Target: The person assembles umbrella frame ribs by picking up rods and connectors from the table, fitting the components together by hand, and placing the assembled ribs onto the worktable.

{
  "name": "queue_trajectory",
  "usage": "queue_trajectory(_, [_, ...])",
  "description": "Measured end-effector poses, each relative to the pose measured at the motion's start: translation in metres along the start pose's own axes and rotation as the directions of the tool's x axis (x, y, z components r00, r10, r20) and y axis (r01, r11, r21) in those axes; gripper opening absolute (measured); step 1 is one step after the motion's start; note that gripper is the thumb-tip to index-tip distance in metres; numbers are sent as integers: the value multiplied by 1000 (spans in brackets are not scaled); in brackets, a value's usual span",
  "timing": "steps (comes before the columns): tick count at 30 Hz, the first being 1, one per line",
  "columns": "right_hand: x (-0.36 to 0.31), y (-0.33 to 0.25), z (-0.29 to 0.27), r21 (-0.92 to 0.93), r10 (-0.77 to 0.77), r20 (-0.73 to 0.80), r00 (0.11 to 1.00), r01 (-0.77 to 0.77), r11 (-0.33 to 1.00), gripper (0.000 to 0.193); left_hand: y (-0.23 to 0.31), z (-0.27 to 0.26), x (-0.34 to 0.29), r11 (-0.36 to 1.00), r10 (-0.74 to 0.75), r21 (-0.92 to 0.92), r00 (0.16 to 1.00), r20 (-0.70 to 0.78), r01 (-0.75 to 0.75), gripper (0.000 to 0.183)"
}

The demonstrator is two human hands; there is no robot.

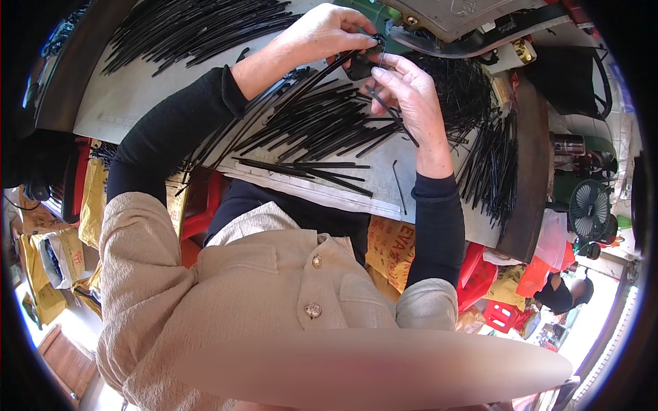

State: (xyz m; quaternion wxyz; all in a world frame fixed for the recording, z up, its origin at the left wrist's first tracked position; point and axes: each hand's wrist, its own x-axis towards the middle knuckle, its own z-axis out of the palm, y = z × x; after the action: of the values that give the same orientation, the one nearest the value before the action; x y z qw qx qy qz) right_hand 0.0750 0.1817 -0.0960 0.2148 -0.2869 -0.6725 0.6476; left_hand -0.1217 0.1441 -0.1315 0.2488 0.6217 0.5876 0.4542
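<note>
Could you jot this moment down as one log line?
left hand: at small dark part, grip unclear | right hand: thin black rod across it | tabletop: piles of black rods | right background: fan

head cam: left head-worn fisheye, facing steeply down
left hand, right hand: top centre
beige jacket: lower middle, close to lens
</note>
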Motion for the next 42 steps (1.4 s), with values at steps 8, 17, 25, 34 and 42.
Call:
queue_trajectory(8, [1, 1, 0, 6, 3, 16, 1000, -4, 1000, 31, 4, 0, -1, 998, 27, 62, 1000, 2, -27, 32])
queue_trajectory(17, [0, 4, 0, -25, 19, 6, 1000, -19, 1000, 32, 11, -1, -4, 997, 15, 69, 1000, 24, -16, 31])
queue_trajectory(25, [3, 4, 2, 19, 32, 28, 999, -33, 999, 33, 15, -14, -2, 956, -195, -180, 960, 203, 232, 35])
queue_trajectory(34, [-2, 5, 1, -8, -44, 104, 994, 45, 999, 29, 39, -16, -5, 970, -180, -138, 971, 157, 202, 31])
queue_trajectory(42, [0, 22, -2, -36, -22, 246, 969, 32, 999, 20, 20, -6, 0, 961, -226, -118, 955, 190, 251, 30])
